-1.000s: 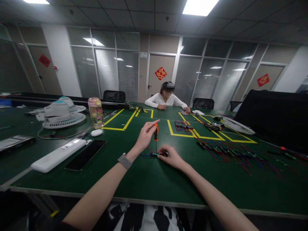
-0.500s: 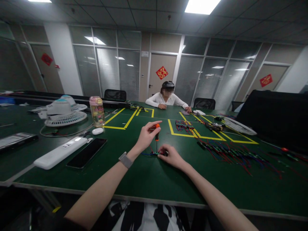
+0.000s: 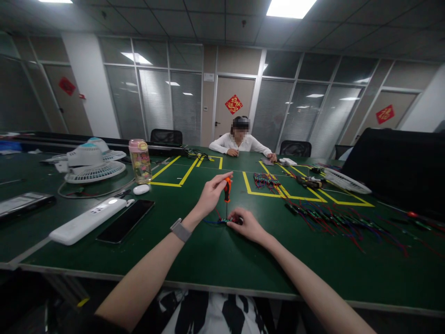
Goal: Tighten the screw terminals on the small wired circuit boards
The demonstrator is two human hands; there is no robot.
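An upright screwdriver (image 3: 227,191) with an orange and black handle stands with its thin shaft down on a small green circuit board (image 3: 225,221). My left hand (image 3: 211,194), a grey-banded watch on its wrist, has its fingers closed at the upper part of the handle. Low on the table, my right hand (image 3: 247,224) pinches the right side of the board, and its fingers cover that end. Red and blue wires come off the board's left side. Where exactly the tip touches is too small to make out.
Several wired circuit boards (image 3: 330,215) lie to the right, with another bunch (image 3: 267,182) inside yellow tape. On the left are a phone (image 3: 126,221), a white power strip (image 3: 88,220), a bottle (image 3: 140,162) and white fans (image 3: 93,162). A person (image 3: 239,141) sits opposite.
My left fingers have shifted around the handle: the thumb no longer crosses in front, and more of the orange and black handle shows. My right hand and the board stay put.
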